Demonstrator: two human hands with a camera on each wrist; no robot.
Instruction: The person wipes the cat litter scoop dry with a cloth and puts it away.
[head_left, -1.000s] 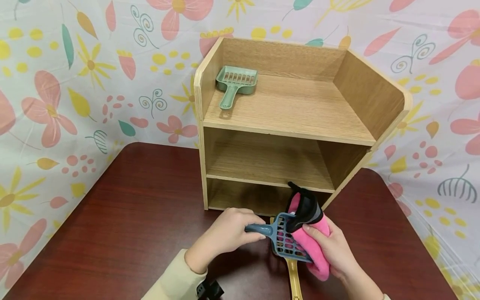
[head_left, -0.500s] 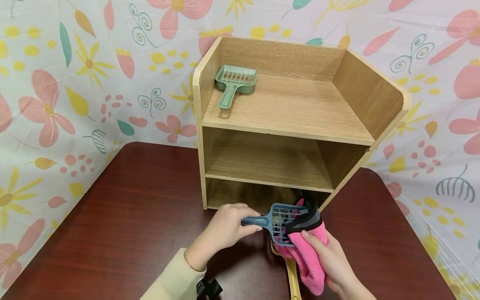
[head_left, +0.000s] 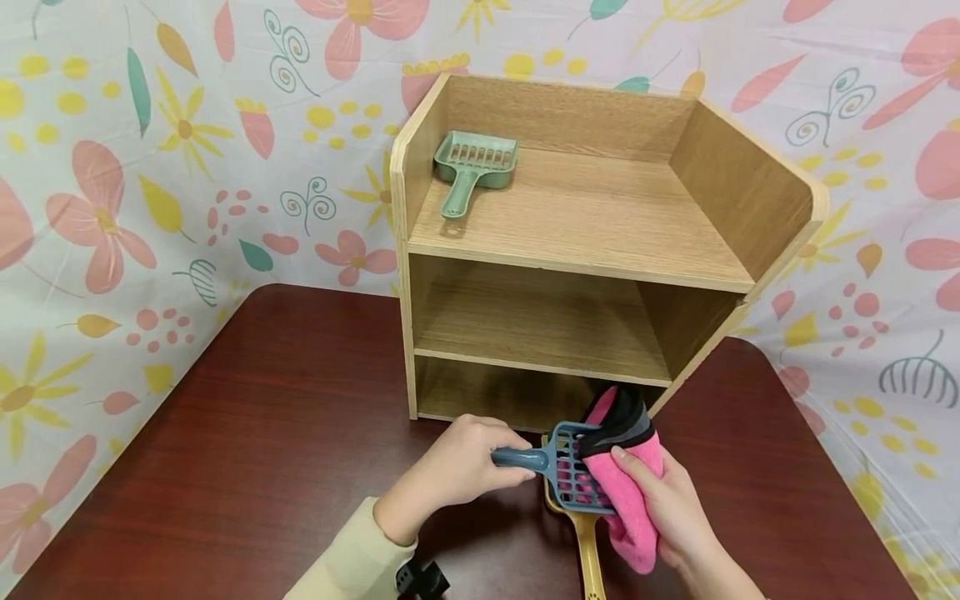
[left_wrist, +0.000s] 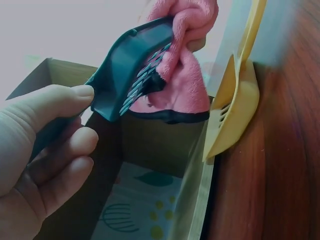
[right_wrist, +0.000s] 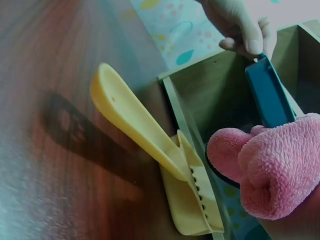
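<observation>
Blue scoop point(head_left: 551, 463) has dipped slightly.

The head view looks forward and down from farther back over the counter point(head_left: 225, 450), wooden shelf point(head_left: 592, 221), left hand point(head_left: 468, 462) and right hand point(head_left: 675, 508). Each wrist view sits close in, facing toward the opposite hand; both share the blue scoop point(left_wrist: 122, 60), pink cloth point(left_wrist: 189, 87) and yellow scoop point(left_wrist: 239, 102), the right one's hazy left edge probably being counter.

there are three scoops point(head_left: 468, 175) point(head_left: 550, 461) point(head_left: 588, 546), two hands point(head_left: 467, 462) point(head_left: 675, 504), one cloth point(head_left: 628, 493), one shelf point(head_left: 592, 212), one table point(head_left: 300, 433).
</observation>
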